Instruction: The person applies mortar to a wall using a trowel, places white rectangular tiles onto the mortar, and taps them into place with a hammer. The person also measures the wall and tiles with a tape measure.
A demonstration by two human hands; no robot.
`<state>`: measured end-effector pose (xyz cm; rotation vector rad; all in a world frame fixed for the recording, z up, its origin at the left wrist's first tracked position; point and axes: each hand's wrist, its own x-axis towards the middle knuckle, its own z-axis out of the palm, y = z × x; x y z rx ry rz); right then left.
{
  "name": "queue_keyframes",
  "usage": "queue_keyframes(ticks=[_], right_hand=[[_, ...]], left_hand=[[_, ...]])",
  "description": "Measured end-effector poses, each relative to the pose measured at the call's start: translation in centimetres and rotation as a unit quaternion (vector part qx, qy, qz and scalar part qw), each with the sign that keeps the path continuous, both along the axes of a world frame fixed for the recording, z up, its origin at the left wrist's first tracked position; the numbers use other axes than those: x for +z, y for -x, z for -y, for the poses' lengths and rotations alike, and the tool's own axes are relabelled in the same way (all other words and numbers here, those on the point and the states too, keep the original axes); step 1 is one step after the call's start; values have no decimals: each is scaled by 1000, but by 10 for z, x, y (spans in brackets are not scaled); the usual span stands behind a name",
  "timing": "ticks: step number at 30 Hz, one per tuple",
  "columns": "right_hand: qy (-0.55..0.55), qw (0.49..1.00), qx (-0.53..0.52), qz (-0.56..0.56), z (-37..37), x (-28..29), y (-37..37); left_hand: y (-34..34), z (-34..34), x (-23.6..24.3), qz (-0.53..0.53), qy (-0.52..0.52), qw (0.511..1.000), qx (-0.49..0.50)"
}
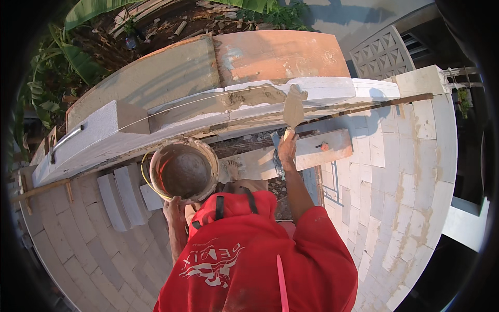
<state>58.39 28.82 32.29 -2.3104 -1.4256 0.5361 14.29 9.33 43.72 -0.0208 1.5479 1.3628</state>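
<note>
Grey mortar (186, 174) lines the bucket (213, 171); the left hand (174, 206) grips its near rim; right of it, the right hand (287, 147) holds a trowel (293, 111).

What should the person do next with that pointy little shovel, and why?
Maybe draw the trowel gently along the mortar to even it out. The right hand already grips its handle, the blade appears at the strip's right end, and the mortar there looks ragged. The left hand is at the bucket's rim.
</note>
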Motion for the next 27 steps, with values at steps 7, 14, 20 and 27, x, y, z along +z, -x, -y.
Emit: queue_keyframes(ticks=[7,14,20,27], right_hand=[[38,998,54,-17,138,47,-9],[94,878,70,-464,62,179,31],[254,733,0,-631,-3,219,86],[297,795,93,-521,-23,209,119]], left_hand=[[-3,2,-5,-22,29,999,-10],[-6,9,-4,-16,9,1000,-2],[-11,9,0,-13,21,999,22],[-13,3,3,-13,20,999,40]])
